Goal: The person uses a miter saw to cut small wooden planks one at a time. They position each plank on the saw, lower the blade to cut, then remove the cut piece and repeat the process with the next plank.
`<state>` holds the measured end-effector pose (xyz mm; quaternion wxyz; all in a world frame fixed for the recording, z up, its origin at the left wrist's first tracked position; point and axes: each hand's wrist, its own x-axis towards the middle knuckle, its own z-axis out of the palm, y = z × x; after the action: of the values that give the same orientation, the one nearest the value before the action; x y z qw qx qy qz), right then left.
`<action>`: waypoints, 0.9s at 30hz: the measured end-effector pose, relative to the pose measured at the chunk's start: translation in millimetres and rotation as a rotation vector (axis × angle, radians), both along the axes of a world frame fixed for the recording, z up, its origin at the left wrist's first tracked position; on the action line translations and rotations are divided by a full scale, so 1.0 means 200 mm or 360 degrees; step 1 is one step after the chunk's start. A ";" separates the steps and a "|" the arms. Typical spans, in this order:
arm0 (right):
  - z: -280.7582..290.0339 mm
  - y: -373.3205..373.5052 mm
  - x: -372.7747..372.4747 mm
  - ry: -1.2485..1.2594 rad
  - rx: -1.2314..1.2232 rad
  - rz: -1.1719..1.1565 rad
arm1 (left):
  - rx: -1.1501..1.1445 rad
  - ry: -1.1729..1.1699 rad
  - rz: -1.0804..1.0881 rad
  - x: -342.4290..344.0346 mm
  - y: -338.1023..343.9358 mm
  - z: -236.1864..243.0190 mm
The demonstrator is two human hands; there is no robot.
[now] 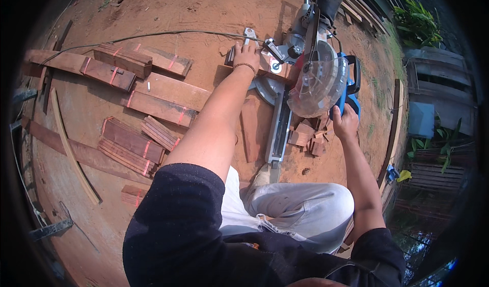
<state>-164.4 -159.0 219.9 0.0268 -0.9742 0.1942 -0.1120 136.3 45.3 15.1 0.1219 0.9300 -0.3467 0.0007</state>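
My left hand, with a beaded bracelet at its wrist, grips a reddish-brown wooden block lying across the bed of a miter saw. A round clamp pad sits on this block just right of the hand. The clear blade guard covers the saw's blade at the block's right end. My right hand is closed around the lower part of the blue saw handle. The silver slide arm of the saw base points toward my legs.
Taped bundles of boards and longer planks lie on the ground at left. Small wood offcuts are heaped beside the slide arm. A black cable runs behind the planks. One narrow board lies near my knee.
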 end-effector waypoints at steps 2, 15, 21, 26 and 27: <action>0.12 -0.01 0.03 0.0034 0.0028 -0.0085 | 0.0053 0.0030 -0.0016 0.01 0.00 -0.01; 1.03 -0.35 0.55 -0.0665 -0.0306 -0.0293 | 0.0012 -0.0098 0.0060 -0.01 -0.03 -0.16; 0.85 -0.53 0.24 -0.1750 0.0060 -0.0011 | -0.0485 0.0006 -0.0048 -0.20 0.39 -0.21; -0.15 -0.44 -0.33 -0.1298 0.0751 -0.0835 | -0.0056 0.0971 0.0231 -0.27 0.99 -0.21; -0.38 -0.37 -0.34 -0.1018 0.0682 -0.0842 | 0.0006 0.1031 0.0166 -0.29 1.11 -0.20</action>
<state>-232.4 -233.0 143.2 0.2565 -0.7803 0.4365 -0.3671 78.7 268.3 -24.9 0.2241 0.8986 -0.2417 -0.2895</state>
